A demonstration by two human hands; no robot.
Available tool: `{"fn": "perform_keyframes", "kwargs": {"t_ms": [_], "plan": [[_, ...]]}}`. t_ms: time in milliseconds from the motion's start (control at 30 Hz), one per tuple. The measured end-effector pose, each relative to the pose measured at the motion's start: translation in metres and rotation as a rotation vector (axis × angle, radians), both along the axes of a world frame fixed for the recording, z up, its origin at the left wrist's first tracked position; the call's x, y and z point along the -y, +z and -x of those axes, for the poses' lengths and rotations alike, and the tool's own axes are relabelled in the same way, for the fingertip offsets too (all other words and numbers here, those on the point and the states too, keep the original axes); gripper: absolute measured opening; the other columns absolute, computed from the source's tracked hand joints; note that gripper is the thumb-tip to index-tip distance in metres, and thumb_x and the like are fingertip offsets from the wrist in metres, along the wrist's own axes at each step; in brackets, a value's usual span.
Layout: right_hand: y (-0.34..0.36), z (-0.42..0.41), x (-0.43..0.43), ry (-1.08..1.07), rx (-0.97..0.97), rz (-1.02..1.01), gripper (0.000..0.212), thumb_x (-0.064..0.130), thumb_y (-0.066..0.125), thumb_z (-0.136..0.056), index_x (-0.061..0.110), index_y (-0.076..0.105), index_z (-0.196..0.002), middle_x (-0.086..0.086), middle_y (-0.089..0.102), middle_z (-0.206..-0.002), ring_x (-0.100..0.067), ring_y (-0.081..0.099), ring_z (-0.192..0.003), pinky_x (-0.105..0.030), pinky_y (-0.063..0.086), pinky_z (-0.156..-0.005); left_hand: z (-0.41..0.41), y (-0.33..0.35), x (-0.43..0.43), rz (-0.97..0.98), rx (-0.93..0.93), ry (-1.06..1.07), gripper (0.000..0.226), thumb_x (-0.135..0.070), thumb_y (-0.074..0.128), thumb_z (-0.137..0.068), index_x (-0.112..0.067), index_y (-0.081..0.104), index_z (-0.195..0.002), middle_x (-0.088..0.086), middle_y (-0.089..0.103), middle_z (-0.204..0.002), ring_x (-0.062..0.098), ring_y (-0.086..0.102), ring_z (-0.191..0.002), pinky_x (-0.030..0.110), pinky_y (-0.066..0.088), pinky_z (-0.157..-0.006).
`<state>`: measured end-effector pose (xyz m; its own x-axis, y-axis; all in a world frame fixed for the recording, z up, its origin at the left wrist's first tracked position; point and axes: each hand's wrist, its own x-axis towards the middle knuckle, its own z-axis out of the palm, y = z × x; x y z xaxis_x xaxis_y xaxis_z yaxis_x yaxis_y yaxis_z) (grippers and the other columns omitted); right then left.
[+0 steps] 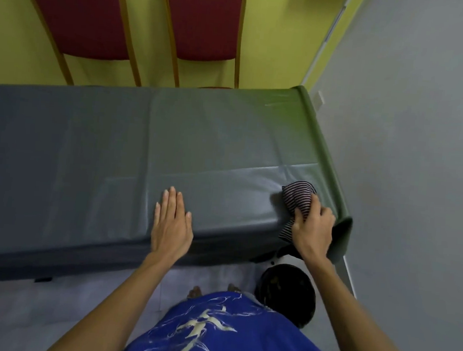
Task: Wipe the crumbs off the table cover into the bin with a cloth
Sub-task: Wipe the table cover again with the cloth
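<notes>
Grey table cover is filling the view. Left hand is lying flat on it, fingers straight. Right hand is gripping striped cloth near the front-right corner. Black bin is sitting on the floor just below that corner.

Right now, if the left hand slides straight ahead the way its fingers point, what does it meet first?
Nothing, it seems: the left hand lies flat on the cover, and the way ahead looks free up to the far edge.

Head-worn wide-angle view, looking steeply down, close over table cover edge
</notes>
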<state>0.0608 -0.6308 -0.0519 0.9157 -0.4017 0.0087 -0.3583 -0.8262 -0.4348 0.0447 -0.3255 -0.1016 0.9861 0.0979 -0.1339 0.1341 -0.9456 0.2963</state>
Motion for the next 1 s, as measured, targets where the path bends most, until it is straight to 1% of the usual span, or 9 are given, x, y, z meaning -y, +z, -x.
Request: {"fn": "perform_keyframes", "kwargs": {"t_ms": [133, 267, 367, 433, 500, 600, 800, 900, 1000], "plan": [[0.021, -0.013, -0.055, 0.310, 0.147, -0.095, 0.055, 0.023, 0.067, -0.091, 0.017, 0.048, -0.142, -0.017, 0.055, -0.117, -0.035, 0.049, -0.107, -0.043, 0.047, -0.088, -0.008, 0.030, 0.015, 0.211, 0.085, 0.082, 0.056, -0.026, 0.026, -0.106, 0.000, 0.013, -0.154, 0.012, 0.007, -0.164, 0.023, 0.001, -0.152, 0.038, -0.002, -0.124], [0.026, -0.035, -0.111, 0.747, 0.197, 0.002, 0.060, 0.027, 0.074, -0.084, 0.025, 0.053, -0.140, -0.005, 0.060, -0.125, -0.029, 0.055, -0.104, -0.045, 0.050, -0.082, -0.022, 0.075, 0.026, 0.547, 0.127, 0.265, 0.057, -0.039, 0.023, -0.105, -0.016, 0.015, -0.157, 0.004, 0.022, -0.162, 0.020, 0.022, -0.148, 0.036, 0.019, -0.120], [0.025, -0.047, -0.129, 0.946, 0.201, 0.134, 0.060, 0.033, 0.073, -0.083, 0.034, 0.053, -0.140, 0.000, 0.056, -0.135, -0.025, 0.054, -0.106, -0.039, 0.045, -0.080, -0.025, 0.087, 0.023, 0.555, 0.161, 0.312, 0.055, -0.045, 0.027, -0.104, -0.023, 0.028, -0.154, 0.001, 0.037, -0.156, 0.022, 0.036, -0.142, 0.035, 0.029, -0.113], [0.018, -0.053, -0.125, 1.030, 0.146, 0.241, 0.063, 0.033, 0.074, -0.081, 0.038, 0.053, -0.140, -0.002, 0.050, -0.145, -0.027, 0.051, -0.118, -0.044, 0.042, -0.089, -0.023, 0.078, 0.016, 0.452, 0.027, 0.301, 0.053, -0.045, 0.033, -0.102, -0.023, 0.035, -0.150, 0.005, 0.045, -0.150, 0.028, 0.042, -0.137, 0.039, 0.036, -0.109], [0.012, -0.057, -0.117, 1.058, 0.023, 0.307, 0.073, 0.028, 0.073, -0.082, 0.041, 0.043, -0.147, -0.007, 0.040, -0.155, -0.031, 0.040, -0.135, -0.051, 0.035, -0.101, -0.015, 0.063, 0.012, 0.301, -0.139, 0.234, 0.052, -0.040, 0.037, -0.101, -0.017, 0.035, -0.148, 0.013, 0.049, -0.144, 0.033, 0.044, -0.131, 0.043, 0.040, -0.105], [0.009, -0.045, -0.111, 1.004, -0.041, 0.267, 0.079, 0.028, 0.070, -0.085, 0.036, 0.030, -0.153, -0.009, 0.032, -0.159, -0.030, 0.030, -0.143, -0.053, 0.031, -0.108, -0.002, 0.055, 0.015, 0.264, -0.079, 0.263, 0.055, -0.034, 0.038, -0.102, -0.012, 0.030, -0.151, 0.015, 0.045, -0.146, 0.035, 0.041, -0.134, 0.044, 0.032, -0.112], [-0.008, -0.022, -0.102, 0.829, -0.033, 0.225, 0.075, 0.020, 0.069, -0.086, 0.022, 0.033, -0.152, -0.008, 0.044, -0.148, -0.031, 0.046, -0.129, -0.046, 0.045, -0.094, 0.002, 0.059, 0.034, 0.392, 0.065, 0.231, 0.054, -0.028, 0.042, -0.102, -0.014, 0.029, -0.153, 0.010, 0.037, -0.152, 0.028, 0.038, -0.136, 0.040, 0.033, -0.112], [0.005, -0.037, -0.106, 0.849, 0.008, 0.224, 0.080, 0.000, 0.066, -0.068, 0.019, 0.047, -0.144, -0.005, 0.056, -0.132, -0.031, 0.054, -0.112, -0.040, 0.047, -0.080, -0.004, 0.062, 0.028, 0.402, 0.088, 0.248, 0.052, -0.014, 0.051, -0.098, -0.017, 0.040, -0.148, 0.009, 0.043, -0.133, 0.027, 0.054, -0.114, 0.035, 0.044, -0.099], [0.006, -0.040, -0.106, 0.831, 0.004, 0.186, 0.082, -0.003, 0.063, -0.067, 0.022, 0.048, -0.144, -0.002, 0.054, -0.138, -0.029, 0.051, -0.120, -0.039, 0.046, -0.084, -0.006, 0.061, 0.025, 0.374, 0.089, 0.207, 0.061, 0.005, 0.053, -0.088, -0.020, 0.048, -0.143, 0.008, 0.040, -0.127, 0.027, 0.058, -0.100, 0.037, 0.051, -0.092]]}}
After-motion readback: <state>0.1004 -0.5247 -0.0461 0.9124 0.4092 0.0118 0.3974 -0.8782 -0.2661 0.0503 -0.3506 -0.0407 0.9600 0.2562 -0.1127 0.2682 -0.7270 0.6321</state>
